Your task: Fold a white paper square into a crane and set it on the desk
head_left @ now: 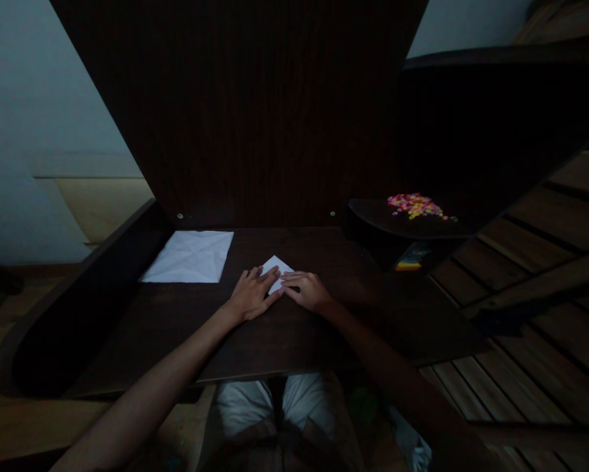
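Note:
A small white sheet of folded paper [274, 262] lies on the dark wooden desk, one corner pointing away from me. My left hand [251, 293] rests flat over its left side, fingers spread and thumb reaching to the near edge. From the right, my right hand [308, 289] has its fingertips and thumb drawn together at the paper's right edge, with a small dark gap between them. Both hands cover much of the paper, so its lower folds are hidden. Left of my hands lies a larger stack of white paper [190, 257] with visible creases.
On a rounded raised shelf [367, 213] at the right sits a pile of small colourful pieces [417, 206]. Below it, a yellow-and-orange item [408, 265] stands in the compartment. A tall dark panel [255, 118] closes the back, and a low side wall [92, 282] borders the left.

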Available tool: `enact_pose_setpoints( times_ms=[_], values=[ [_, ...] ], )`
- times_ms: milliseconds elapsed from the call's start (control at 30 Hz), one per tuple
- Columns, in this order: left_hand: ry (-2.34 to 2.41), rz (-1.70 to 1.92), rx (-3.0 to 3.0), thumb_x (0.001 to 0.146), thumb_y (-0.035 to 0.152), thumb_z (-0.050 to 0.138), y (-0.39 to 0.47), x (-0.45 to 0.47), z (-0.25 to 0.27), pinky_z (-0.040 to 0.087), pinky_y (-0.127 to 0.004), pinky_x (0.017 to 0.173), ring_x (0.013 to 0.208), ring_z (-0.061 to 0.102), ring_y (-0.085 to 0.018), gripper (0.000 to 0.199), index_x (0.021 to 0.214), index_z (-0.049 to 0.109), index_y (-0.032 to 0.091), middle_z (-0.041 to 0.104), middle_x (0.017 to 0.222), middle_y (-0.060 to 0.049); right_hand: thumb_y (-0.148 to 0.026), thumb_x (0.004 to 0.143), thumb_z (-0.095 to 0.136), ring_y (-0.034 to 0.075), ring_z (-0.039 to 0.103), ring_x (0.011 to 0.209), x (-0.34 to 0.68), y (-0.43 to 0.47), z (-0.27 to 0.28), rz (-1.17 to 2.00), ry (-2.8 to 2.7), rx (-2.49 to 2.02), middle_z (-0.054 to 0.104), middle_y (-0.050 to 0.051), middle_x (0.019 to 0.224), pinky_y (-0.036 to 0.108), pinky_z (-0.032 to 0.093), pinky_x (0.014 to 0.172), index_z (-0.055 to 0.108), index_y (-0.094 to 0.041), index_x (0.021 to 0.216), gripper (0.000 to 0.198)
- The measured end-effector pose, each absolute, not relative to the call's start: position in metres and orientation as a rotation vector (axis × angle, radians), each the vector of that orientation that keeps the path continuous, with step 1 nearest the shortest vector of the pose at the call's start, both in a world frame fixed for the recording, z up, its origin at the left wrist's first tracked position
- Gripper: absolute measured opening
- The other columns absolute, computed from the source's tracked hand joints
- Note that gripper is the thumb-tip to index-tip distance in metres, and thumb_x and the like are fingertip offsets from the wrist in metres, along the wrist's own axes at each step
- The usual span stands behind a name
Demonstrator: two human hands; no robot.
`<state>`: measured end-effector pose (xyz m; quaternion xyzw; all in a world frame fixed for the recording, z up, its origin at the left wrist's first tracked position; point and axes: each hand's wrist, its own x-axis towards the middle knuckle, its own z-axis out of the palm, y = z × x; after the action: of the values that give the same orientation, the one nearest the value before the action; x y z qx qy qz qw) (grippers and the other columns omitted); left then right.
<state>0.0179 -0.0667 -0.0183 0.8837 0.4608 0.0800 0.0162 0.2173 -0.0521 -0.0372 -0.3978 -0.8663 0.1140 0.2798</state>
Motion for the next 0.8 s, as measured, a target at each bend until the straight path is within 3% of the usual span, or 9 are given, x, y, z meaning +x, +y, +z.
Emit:
enact_pose_setpoints(
  times_ms=[567,800],
  values=[
    [1.338,0.100,2.670,0.098,0.047,0.018,-0.062,0.008,-0.020,0.026,-0.054,0.104,0.137,0.026,-0.034,0.054,0.149,0.017,0.034,0.023,0.156,0.003,-0.030,0.086,0.062,0.021,0.055,0.121,0.213,-0.058,-0.029,0.199,-2.381,-1.277,0.066,-0.005,0.118,0.036,0.048,0.099,0.072,-0.033,0.102,0.019],
    [1.411,0.121,2.691,0.097,0.044,0.022,-0.065,0.014,-0.021,0.027,-0.056,0.103,0.136,0.027,-0.036,0.053,0.149,0.017,0.034,0.022,0.156,0.003,-0.037,0.087,0.060,0.024,0.054,0.121,0.209,-0.062,-0.021,0.222,-2.423,-1.378,0.064,-0.003,0.121,0.038,0.050,0.096,0.072,-0.033,0.102,0.020]
  ],
)
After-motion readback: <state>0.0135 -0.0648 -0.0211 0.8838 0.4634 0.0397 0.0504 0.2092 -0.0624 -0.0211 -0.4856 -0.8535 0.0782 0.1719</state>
